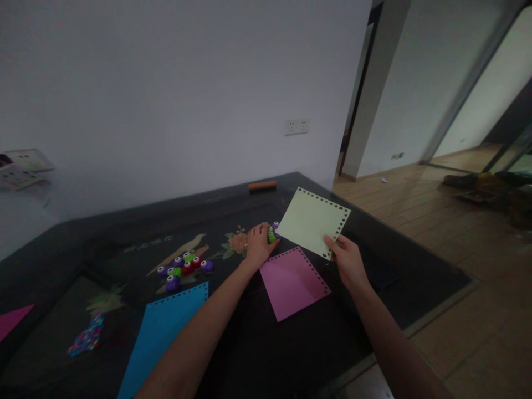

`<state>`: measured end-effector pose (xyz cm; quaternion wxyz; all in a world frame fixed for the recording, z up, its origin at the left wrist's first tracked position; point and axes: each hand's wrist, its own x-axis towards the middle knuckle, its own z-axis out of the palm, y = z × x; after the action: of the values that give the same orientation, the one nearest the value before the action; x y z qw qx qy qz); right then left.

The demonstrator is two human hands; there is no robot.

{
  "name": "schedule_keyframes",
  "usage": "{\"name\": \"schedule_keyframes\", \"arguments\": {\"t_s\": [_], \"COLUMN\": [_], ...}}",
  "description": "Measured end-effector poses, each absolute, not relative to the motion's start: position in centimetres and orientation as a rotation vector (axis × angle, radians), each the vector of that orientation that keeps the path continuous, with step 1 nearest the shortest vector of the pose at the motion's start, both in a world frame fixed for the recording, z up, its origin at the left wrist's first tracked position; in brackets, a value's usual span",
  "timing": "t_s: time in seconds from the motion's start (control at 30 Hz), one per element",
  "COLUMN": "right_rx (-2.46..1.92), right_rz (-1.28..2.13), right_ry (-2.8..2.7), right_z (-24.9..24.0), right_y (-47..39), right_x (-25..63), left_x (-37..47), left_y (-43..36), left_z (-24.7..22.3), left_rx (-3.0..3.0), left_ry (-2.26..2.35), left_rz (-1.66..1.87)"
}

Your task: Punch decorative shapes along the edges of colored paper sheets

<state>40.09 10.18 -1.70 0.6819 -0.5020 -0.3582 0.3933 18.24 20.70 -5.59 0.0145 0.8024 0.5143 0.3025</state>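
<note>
My right hand (347,257) pinches the lower right corner of a pale yellow-green sheet (313,220) with punched edges. Just below that sheet lies a pink sheet (293,282), punched along two sides. My left hand (260,243) is curled around small green and purple eye-topped pieces (272,234) beside the pale sheet's left corner; the fingers partly hide them. To the left, a cluster of several purple, green and red eye-topped pieces (188,267) rests on the dark table. A blue sheet (166,327) lies below the cluster, partly covered by my left forearm.
An orange-brown stick (262,185) lies near the back edge of the dark table (332,343). At the left are a magenta sheet (14,320) and a colourful speckled shape (87,335). A wall with a socket (297,126) stands behind; tiled floor is to the right.
</note>
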Motion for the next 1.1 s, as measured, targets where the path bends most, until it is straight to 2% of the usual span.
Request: {"name": "schedule_keyframes", "arguments": {"t_s": [0.6,1.1], "right_rx": [-1.112,-1.118], "right_rz": [0.923,0.914], "right_ry": [-0.785,-0.786], "right_z": [-2.0,-1.5], "right_y": [10.3,10.1], "right_x": [40.1,39.9], "left_x": [16.0,14.7], "left_y": [18.6,20.8], "left_z": [-4.6,-5.9], "left_rx": [2.607,2.273], "left_ry": [1.607,1.961], "left_rz": [0.858,0.841]}}
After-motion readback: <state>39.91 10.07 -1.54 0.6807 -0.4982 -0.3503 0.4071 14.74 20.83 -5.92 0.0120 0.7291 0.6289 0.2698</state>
